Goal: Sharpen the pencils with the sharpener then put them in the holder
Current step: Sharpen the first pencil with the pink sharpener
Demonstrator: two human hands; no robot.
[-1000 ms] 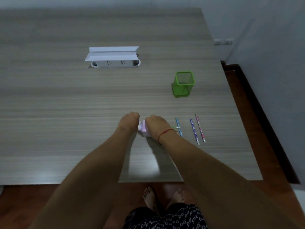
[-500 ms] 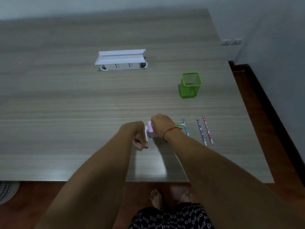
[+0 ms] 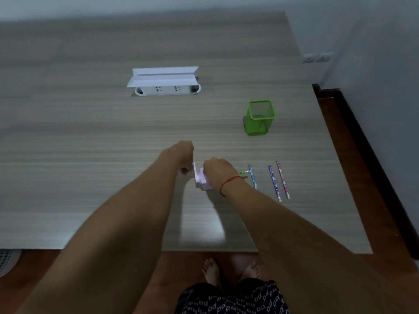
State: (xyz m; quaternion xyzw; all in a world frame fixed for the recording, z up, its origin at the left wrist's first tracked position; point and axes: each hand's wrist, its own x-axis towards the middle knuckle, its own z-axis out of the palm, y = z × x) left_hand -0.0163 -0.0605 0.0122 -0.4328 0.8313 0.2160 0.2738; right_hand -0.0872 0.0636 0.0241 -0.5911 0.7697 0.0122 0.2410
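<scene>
A pale pink crank sharpener (image 3: pixel 202 181) stands on the table near its front edge. My right hand (image 3: pixel 217 173) presses down on its top and right side. My left hand (image 3: pixel 181 157) is closed on the crank handle at the sharpener's left end. A green pencil (image 3: pixel 243 172) sticks out of the sharpener to the right, mostly hidden by my right wrist. Three pencils lie right of it: a blue one (image 3: pixel 252 176), a purple one (image 3: pixel 274 183) and a pink one (image 3: pixel 282 179). The green mesh holder (image 3: pixel 259 117) stands upright farther back and holds nothing I can see.
A white socket box (image 3: pixel 164 81) with its lid raised is set into the table (image 3: pixel 90 143) at the back. The table's right edge runs close to the pencils, with a wall beyond. My bare feet show below the front edge.
My left hand has swung from low beside the sharpener to higher up behind its left end, turning the crank. My right hand stays on the sharpener.
</scene>
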